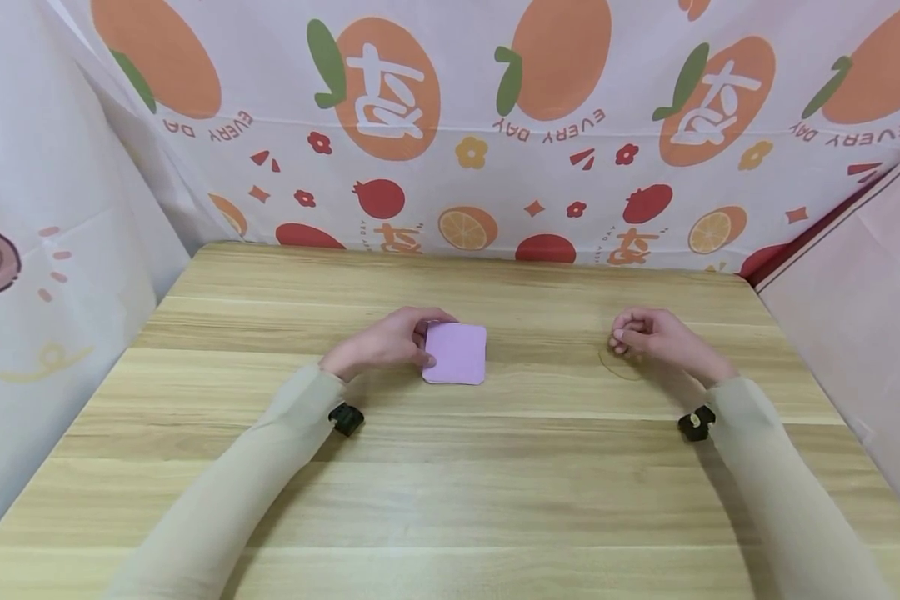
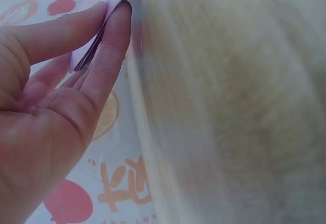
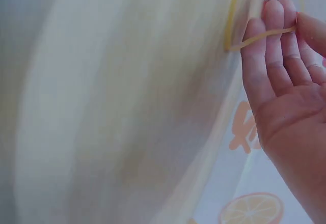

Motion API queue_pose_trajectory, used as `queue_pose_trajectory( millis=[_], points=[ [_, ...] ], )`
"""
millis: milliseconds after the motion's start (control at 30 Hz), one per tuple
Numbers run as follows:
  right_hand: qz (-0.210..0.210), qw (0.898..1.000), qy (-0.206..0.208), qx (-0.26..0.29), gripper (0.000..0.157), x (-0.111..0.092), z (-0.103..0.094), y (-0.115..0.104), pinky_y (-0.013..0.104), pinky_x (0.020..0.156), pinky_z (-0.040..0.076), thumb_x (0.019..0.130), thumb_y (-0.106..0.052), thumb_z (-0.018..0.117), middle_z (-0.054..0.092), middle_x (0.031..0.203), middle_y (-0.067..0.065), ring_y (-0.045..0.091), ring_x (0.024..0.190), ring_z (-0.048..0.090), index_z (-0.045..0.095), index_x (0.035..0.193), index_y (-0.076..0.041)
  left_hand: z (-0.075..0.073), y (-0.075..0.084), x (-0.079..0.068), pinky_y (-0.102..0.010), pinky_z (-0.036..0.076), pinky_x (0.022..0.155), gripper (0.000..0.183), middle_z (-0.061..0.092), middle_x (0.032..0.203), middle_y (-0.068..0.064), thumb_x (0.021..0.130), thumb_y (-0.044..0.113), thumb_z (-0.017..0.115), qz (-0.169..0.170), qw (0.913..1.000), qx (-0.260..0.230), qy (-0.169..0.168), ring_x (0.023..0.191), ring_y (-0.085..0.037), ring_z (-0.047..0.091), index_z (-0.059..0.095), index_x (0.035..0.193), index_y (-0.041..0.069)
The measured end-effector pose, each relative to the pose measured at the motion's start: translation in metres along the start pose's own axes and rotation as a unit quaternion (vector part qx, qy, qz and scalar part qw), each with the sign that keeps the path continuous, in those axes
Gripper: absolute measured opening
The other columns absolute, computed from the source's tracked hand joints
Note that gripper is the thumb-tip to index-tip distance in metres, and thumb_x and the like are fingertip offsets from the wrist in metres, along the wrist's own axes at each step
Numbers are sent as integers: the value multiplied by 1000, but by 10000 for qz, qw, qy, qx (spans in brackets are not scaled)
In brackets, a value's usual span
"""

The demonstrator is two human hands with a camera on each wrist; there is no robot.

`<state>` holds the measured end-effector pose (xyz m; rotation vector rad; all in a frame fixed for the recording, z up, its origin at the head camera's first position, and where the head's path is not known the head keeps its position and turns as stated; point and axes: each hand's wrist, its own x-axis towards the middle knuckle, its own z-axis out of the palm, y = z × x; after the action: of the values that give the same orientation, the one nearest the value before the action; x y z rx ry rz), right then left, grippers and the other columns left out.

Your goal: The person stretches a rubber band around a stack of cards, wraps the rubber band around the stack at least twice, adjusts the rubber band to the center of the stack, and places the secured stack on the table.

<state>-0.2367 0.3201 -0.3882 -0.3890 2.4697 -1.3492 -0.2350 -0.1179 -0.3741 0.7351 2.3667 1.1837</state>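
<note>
My left hand (image 1: 397,337) pinches a small stack of square, round-cornered purple cards (image 1: 456,354) by its left edge, above the middle of the table. In the left wrist view the stack's thin layered edge (image 2: 97,46) shows between thumb and fingers. Off to the right, my right hand (image 1: 656,337) pinches a thin yellow rubber band (image 1: 617,367), which hangs in a loop below the fingers. The right wrist view shows the rubber band (image 3: 262,36) running from the thumb across the fingers (image 3: 273,46).
Both hands are over a wood-grain table (image 1: 450,483). Behind it hangs a white curtain (image 1: 457,192) printed with fruit, close to the table's back edge. Pale cloth panels (image 1: 67,225) flank both sides. A small black device (image 1: 347,418) is at each wrist.
</note>
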Motion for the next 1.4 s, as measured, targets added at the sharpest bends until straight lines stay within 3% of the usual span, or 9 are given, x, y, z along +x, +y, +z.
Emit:
queue_pose_trajectory(
  millis=[200,367,500,700,867,1033,1167,1400],
  points=[
    [164,9913,-138,1301,34,-4,2,4,32,74,57,101,-15,57,64,103,23,17,81,64,50,117,14,-2,1,-2,-35,45,81,60,59,112,-14,82,-9,69,-197,9996,-181,44,98,-28,51,53,138,6],
    [150,9670,-172,2536,40,-8,6,-1,30,75,56,102,-16,54,65,108,17,15,84,64,46,127,14,-4,2,-1,-35,44,81,60,58,112,-14,83,-10,68,-222,9994,-248,91,98,-29,50,53,138,6],
    [31,9494,-159,3135,36,-7,14,-4,30,75,56,103,-11,51,64,116,18,16,89,66,46,132,11,-4,1,1,-34,44,81,60,57,112,-14,83,-9,68,-185,9992,-348,105,99,-28,49,52,139,6],
    [-35,9468,73,3216,30,0,29,-14,23,65,55,101,-2,52,58,129,16,15,88,67,50,131,1,-3,0,2,-33,44,78,64,56,105,-15,81,-11,68,-207,9975,-624,266,94,-27,49,50,141,4],
    [5,9465,310,3211,33,7,42,-30,19,53,48,98,-7,61,63,125,10,13,82,66,51,129,0,-1,1,3,-32,45,80,66,56,113,-15,82,-12,67,-280,9932,-1050,415,97,-26,50,49,142,8],
    [66,9514,236,3070,26,11,54,-44,33,71,57,97,-20,65,62,126,15,24,96,67,57,117,-5,0,3,2,-32,48,81,65,54,122,-15,83,-13,65,-387,9868,-1510,439,101,-28,51,49,143,9],
    [-70,9517,175,3066,25,12,65,-52,47,83,54,97,-24,64,58,126,24,35,108,63,62,112,-4,1,3,3,-32,48,82,64,53,126,-15,85,-13,63,-392,9852,-1605,450,102,-29,51,48,143,9],
    [-139,9521,441,3023,40,17,86,-68,47,86,53,94,-28,68,52,133,29,34,112,62,61,122,0,3,10,2,-33,49,82,64,53,126,-15,85,-13,60,-343,9845,-1657,459,103,-30,51,47,144,10]
  ],
)
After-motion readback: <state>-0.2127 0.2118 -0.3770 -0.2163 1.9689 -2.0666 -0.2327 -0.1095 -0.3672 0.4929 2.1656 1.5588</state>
